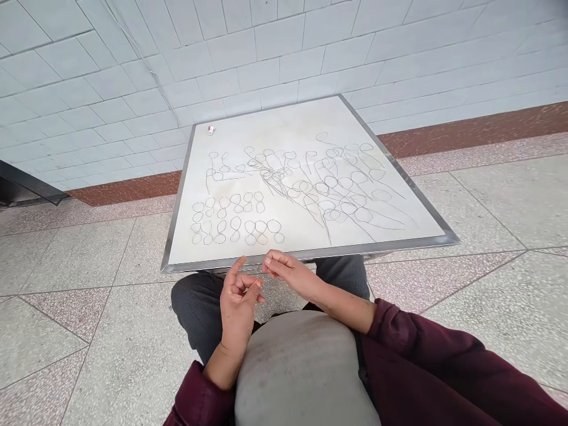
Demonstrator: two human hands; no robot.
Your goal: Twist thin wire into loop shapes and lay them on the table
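My left hand (238,302) and my right hand (290,275) are close together over my lap, just at the table's near edge. A thin wire (258,267), only faintly visible, runs between them. The right thumb and fingertips are pinched on it. On the left, thumb and forefinger come together near an orange spot, while another finger points up; the wire's end there is hard to make out. Beyond the hands, several thin wires bent into double loops (236,228) lie in rows. Long-tailed looped wires (328,183) overlap in a heap to the right.
The white table (261,130) has a grey metal rim and stands against a white tiled wall (279,41). A small red-and-white item (212,129) sits in its far left corner. My knees are under the near edge, above a speckled stone floor (119,331).
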